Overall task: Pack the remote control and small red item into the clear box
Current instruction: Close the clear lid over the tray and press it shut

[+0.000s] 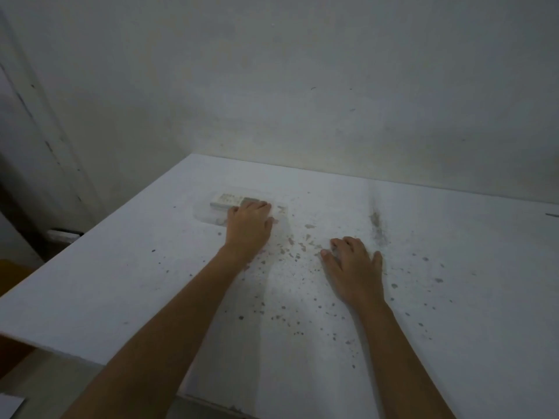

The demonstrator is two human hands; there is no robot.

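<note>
The head view shows a white table set against a pale wall. The table surface carries scattered grey-brown specks and a darker smear right of centre.

Left hand: it reaches forward to the far left part of the table. The palm faces down and the fingers curl over the near end of the remote control. The grip is closed on the remote control.

Remote control: a pale, flat, oblong unit with rows of small buttons on its top face. It lies with its long axis running left to right. Its right end is covered by the left hand. It sits within the outline of the clear box.

Clear box: a shallow transparent container, faint against the white table. Its rounded near-left corner and left wall are visible. The left hand hides its right part. Whether the remote control rests on the box floor or is held just above it cannot be told.

Right hand: it lies palm down on the table, well apart from the clear box and to the right of the left hand. The fingers are spread and the fingertips bend slightly. The grip is open and holds nothing.

Small red item: not identifiable in this view
</note>
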